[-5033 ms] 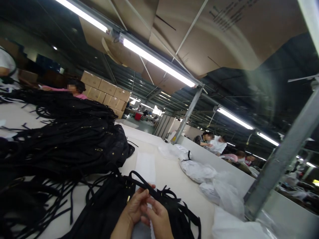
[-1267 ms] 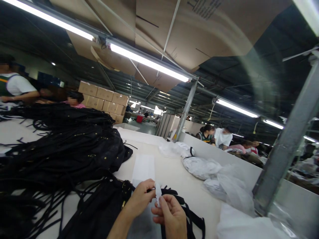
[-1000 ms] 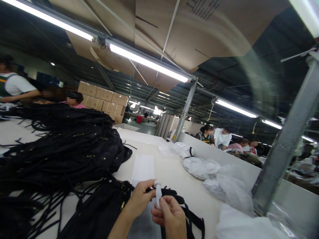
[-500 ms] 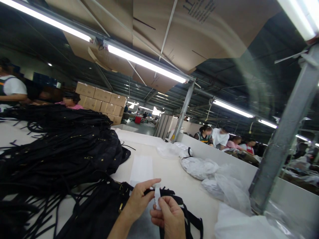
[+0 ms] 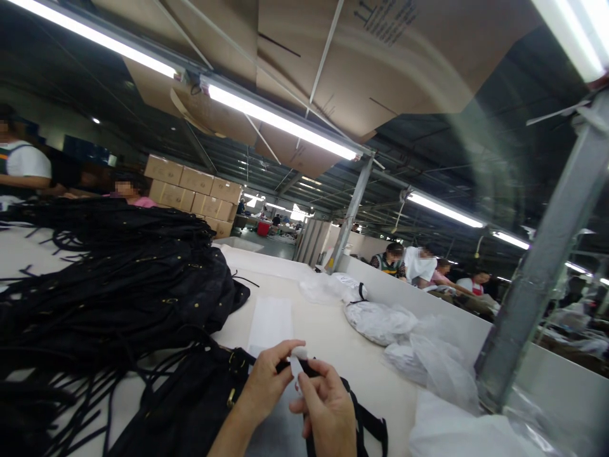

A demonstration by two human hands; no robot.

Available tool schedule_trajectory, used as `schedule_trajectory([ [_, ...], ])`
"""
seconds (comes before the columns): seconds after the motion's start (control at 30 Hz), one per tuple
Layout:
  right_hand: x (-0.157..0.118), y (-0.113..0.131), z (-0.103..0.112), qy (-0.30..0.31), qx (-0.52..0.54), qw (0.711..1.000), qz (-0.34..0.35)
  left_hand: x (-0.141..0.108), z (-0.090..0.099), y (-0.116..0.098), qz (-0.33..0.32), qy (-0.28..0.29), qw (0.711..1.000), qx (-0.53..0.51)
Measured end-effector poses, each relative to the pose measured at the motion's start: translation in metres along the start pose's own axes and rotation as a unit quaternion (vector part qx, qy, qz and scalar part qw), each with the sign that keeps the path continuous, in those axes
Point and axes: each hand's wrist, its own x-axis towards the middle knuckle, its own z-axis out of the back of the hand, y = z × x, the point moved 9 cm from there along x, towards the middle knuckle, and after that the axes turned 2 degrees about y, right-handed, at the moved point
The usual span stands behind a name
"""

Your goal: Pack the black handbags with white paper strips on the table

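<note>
A small strip of thin white material (image 5: 295, 366) is pinched between the fingertips of both my hands, above the table. My left hand (image 5: 267, 377) grips its upper end, where the strip bunches up over the thumb and forefinger. Lower on the strip, my right hand (image 5: 327, 400) has thumb and fingers closed on it. Directly behind and below are black straps (image 5: 368, 422), partly hidden by my hands. Left of my hands lies a black bag (image 5: 190, 393) with buckles and gold-coloured metal fittings. Beneath my hands a pale sheet (image 5: 272, 320) rests on the table.
A large heap of black bags (image 5: 157, 279) with dangling straps covers the left side of the white table (image 5: 328, 324). Clear plastic bags with white contents (image 5: 380, 319) line a low partition (image 5: 442, 304) at right. A metal post (image 5: 547, 247) stands there. Other people work beyond.
My right hand has moved up closer to my left, its forefinger raised towards the strip's top. The white strip now tilts and bunches more at its upper end.
</note>
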Motion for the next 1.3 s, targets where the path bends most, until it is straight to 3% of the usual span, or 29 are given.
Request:
schedule_trajectory([
  [0.2,0.002,0.004,0.004,0.021,-0.053,0.998,0.026,0.000,-0.003,-0.005,-0.001,0.007,1.000,-0.013],
  [0.33,0.005,0.002,0.002,0.037,-0.020,0.999,0.013,0.000,-0.004,-0.007,-0.008,0.009,1.000,-0.007],
  [0.63,0.010,-0.006,0.007,0.016,-0.020,1.000,0.005,-0.002,-0.012,-0.008,-0.009,0.018,1.000,0.005],
  [0.93,0.008,-0.001,0.011,-0.015,0.020,1.000,0.002,-0.003,-0.016,-0.016,-0.056,0.039,0.997,0.046],
  [1.3,0.011,-0.009,0.012,-0.001,0.029,0.999,-0.027,-0.005,-0.018,-0.020,-0.054,0.043,0.997,0.043],
])
